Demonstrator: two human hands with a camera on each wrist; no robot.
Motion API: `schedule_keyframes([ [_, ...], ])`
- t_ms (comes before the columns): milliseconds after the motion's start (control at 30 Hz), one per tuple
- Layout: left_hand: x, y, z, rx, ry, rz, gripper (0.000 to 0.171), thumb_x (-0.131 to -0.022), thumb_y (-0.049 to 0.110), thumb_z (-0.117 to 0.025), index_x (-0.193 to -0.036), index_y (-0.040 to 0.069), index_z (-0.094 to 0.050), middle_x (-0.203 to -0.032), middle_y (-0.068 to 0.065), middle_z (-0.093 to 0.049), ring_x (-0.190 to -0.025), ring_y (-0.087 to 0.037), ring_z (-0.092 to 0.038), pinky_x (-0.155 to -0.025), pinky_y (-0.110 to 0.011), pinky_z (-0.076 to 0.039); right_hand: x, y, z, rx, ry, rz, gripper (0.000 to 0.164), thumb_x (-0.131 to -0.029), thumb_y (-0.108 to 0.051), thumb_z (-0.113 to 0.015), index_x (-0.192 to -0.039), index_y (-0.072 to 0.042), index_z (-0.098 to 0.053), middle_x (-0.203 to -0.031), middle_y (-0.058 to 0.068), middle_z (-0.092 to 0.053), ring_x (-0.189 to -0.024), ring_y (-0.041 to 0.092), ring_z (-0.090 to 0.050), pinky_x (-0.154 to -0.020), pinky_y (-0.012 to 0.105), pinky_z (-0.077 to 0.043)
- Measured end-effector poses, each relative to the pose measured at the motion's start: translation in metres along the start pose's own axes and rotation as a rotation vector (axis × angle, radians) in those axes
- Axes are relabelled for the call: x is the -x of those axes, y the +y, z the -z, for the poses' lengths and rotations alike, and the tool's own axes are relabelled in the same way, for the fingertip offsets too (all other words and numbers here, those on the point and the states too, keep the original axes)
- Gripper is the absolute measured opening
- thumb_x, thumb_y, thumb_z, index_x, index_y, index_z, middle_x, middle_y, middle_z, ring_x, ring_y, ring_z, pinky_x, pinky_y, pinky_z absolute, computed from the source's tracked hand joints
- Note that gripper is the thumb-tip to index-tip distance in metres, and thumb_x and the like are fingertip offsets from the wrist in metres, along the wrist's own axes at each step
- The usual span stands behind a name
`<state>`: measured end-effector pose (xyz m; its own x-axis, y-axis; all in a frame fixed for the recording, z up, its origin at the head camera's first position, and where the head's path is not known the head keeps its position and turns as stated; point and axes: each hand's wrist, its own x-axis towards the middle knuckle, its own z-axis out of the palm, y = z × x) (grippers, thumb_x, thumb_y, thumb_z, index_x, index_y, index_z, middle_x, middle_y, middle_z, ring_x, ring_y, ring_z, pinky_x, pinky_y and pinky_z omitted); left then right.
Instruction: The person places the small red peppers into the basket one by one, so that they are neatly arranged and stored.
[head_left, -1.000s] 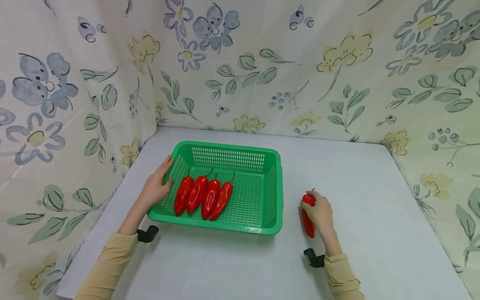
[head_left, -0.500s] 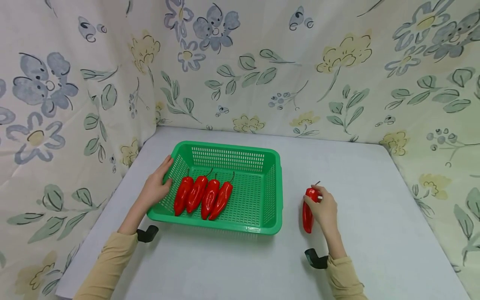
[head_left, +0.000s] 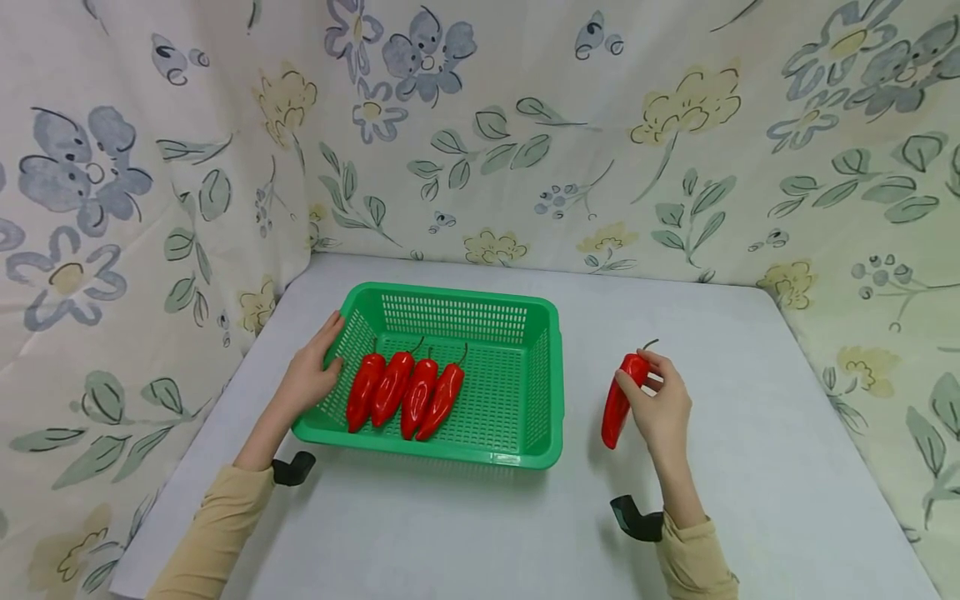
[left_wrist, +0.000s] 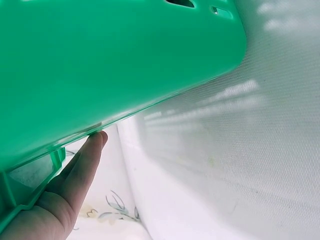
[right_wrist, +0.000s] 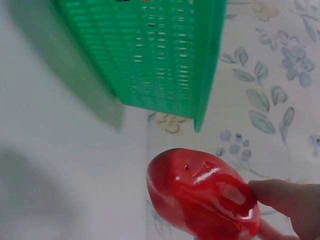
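Note:
In the head view my left hand (head_left: 311, 372) holds the left side of a green plastic basket (head_left: 558, 375), its fingers along the outer wall and its thumb over the rim. The left wrist view shows a fingertip against the basket's smooth green side (left_wrist: 110, 65). To the right of the basket, my right hand (head_left: 663, 408) pinches a long red chili pepper (head_left: 618, 408) near its stem end. The pepper hangs tilted above the table, tip downward. Its glossy skin (right_wrist: 200, 190) fills the lower middle of the right wrist view, with the thumb pressed on it.
Several red chili peppers (head_left: 393, 387) lie side by side in the basket's left half, stems toward the back. White cloth covers the table (head_left: 465, 533). A floral curtain (head_left: 480, 183) stands behind and at both sides. Each wrist carries a black camera mount (head_left: 637, 521).
My right hand has raised the red chili pepper from the table and moved slightly farther back and right, tilting it. My left hand stays at the basket's left side.

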<state>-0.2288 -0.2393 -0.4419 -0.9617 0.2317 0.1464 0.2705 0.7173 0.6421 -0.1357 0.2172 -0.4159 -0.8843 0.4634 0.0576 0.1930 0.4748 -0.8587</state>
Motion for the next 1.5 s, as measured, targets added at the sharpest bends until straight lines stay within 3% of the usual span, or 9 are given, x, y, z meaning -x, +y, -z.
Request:
schedule_keyframes([
  [133, 0.0, 0.0, 0.0, 0.0, 0.001, -0.001, 0.065, -0.088, -0.007, -0.047, -0.148, -0.001, -0.025, -0.158, -0.018, -0.018, -0.142, -0.042, -0.022, -0.112, -0.06, -0.025, 0.003, -0.007, 0.005, -0.026, 0.018, 0.0, 0.048, -0.089, -0.023, -0.064, -0.134, -0.012, -0.051, -0.13, 0.015, -0.053, -0.111, 0.032, -0.052, -0.075, 0.037, -0.055],
  [300, 0.0, 0.0, 0.0, -0.004, 0.003, 0.005, 0.064, -0.088, -0.006, -0.047, -0.149, 0.0, -0.025, -0.158, -0.017, -0.018, -0.142, -0.041, -0.022, -0.112, -0.06, -0.025, 0.008, -0.017, 0.009, -0.059, 0.017, 0.015, 0.049, -0.089, -0.026, -0.065, -0.134, -0.014, -0.052, -0.131, 0.014, -0.053, -0.111, 0.031, -0.054, -0.075, 0.033, -0.055],
  [400, 0.0, 0.0, 0.001, -0.003, -0.001, 0.006, 0.064, -0.089, -0.006, -0.047, -0.149, 0.0, -0.024, -0.158, -0.016, -0.017, -0.142, -0.041, -0.021, -0.112, -0.06, -0.024, 0.01, -0.022, 0.011, -0.083, 0.014, 0.019, 0.049, -0.088, -0.026, -0.065, -0.134, -0.015, -0.052, -0.131, 0.013, -0.053, -0.111, 0.03, -0.054, -0.071, 0.023, -0.053],
  [533, 0.0, -0.001, 0.001, -0.004, 0.001, 0.003, 0.064, -0.088, -0.006, -0.047, -0.149, 0.0, -0.025, -0.158, -0.015, -0.017, -0.142, -0.041, -0.021, -0.112, -0.06, -0.025, 0.013, -0.029, 0.01, -0.136, 0.001, 0.002, 0.049, -0.089, -0.025, -0.065, -0.134, -0.014, -0.051, -0.131, 0.013, -0.052, -0.111, 0.028, -0.053, -0.065, 0.011, -0.047],
  [633, 0.0, -0.001, 0.001, -0.002, 0.002, 0.002, 0.064, -0.088, -0.006, -0.047, -0.148, 0.0, -0.025, -0.158, -0.016, -0.017, -0.142, -0.042, -0.022, -0.112, -0.06, -0.025, 0.014, -0.032, 0.006, -0.18, -0.027, -0.025, 0.048, -0.09, -0.024, -0.064, -0.135, -0.013, -0.05, -0.131, 0.012, -0.05, -0.109, 0.026, -0.052, -0.065, 0.009, -0.047],
  [1033, 0.0, -0.001, 0.0, 0.002, -0.002, 0.003, 0.065, -0.089, -0.006, -0.047, -0.149, 0.001, -0.024, -0.159, -0.014, -0.016, -0.142, -0.042, -0.021, -0.111, -0.061, -0.024, 0.016, -0.043, -0.023, -0.305, -0.176, -0.031, 0.046, -0.092, -0.021, -0.061, -0.134, -0.01, -0.047, -0.129, 0.014, -0.051, -0.101, 0.025, -0.057, -0.072, 0.014, -0.054],
  [1167, 0.0, -0.001, 0.0, 0.003, 0.002, -0.007, 0.065, -0.088, -0.007, -0.047, -0.149, 0.0, -0.025, -0.158, -0.015, -0.017, -0.141, -0.043, -0.022, -0.111, -0.061, -0.025, 0.016, -0.048, -0.036, -0.338, -0.194, -0.036, 0.045, -0.091, -0.018, -0.062, -0.133, -0.009, -0.047, -0.127, 0.014, -0.052, -0.099, 0.025, -0.059, -0.079, 0.027, -0.058],
  [1500, 0.001, 0.0, 0.0, 0.004, 0.009, -0.014, 0.064, -0.088, -0.007, -0.048, -0.148, -0.002, -0.026, -0.157, -0.018, -0.019, -0.141, -0.044, -0.023, -0.11, -0.062, -0.026, 0.024, -0.063, -0.066, -0.388, -0.231, -0.015, 0.045, -0.089, -0.019, -0.064, -0.13, -0.009, -0.049, -0.123, 0.013, -0.053, -0.097, 0.027, -0.059, -0.082, 0.041, -0.057],
])
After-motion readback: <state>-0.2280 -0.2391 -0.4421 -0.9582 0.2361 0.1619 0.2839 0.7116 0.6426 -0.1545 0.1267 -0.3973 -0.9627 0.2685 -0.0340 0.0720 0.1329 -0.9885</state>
